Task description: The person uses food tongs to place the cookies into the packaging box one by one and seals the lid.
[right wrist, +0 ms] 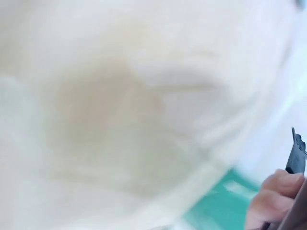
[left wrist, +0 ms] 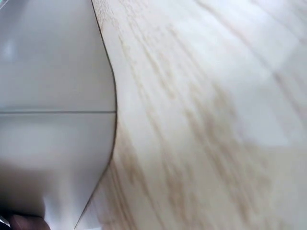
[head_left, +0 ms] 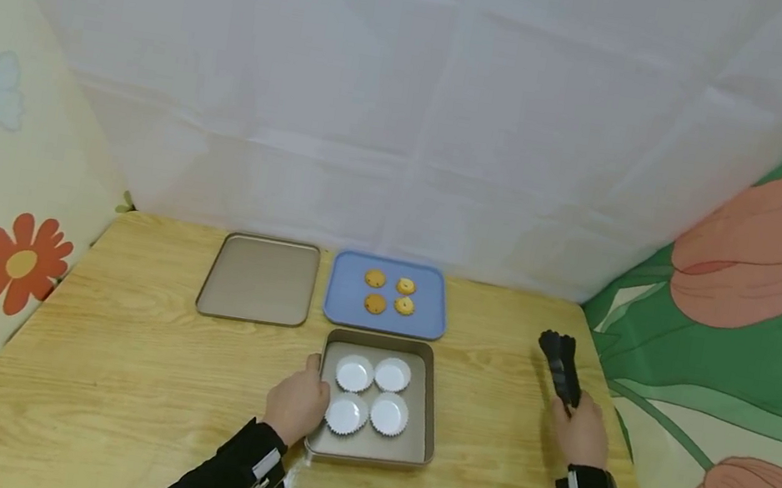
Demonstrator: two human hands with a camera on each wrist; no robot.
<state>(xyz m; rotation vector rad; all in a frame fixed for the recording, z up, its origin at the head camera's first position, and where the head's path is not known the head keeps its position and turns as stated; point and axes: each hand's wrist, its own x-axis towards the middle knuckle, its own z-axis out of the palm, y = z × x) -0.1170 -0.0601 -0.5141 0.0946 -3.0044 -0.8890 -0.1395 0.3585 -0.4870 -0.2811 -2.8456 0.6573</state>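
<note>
A square, deep metal baking pan (head_left: 431,419) sits on the table with several white fluted paper cups (head_left: 389,414) in it. My left hand (head_left: 297,403) grips the pan's left wall; the left wrist view shows the pan's outer side (left wrist: 57,72) close up, a bit of finger at the bottom corner. Over at the right, my right hand (head_left: 580,431) holds a pair of black tongs (head_left: 561,366), their tips pointing away from me. Only the fingers and part of the tongs (right wrist: 296,158) show in the blurred right wrist view.
Behind the pan lies a blue tray (head_left: 346,288) with several small round cookies (head_left: 404,306) on it. A flat metal baking sheet (head_left: 260,279) is left of that tray. White cloth (head_left: 411,112) hangs along the table's back, and printed cloths border both sides.
</note>
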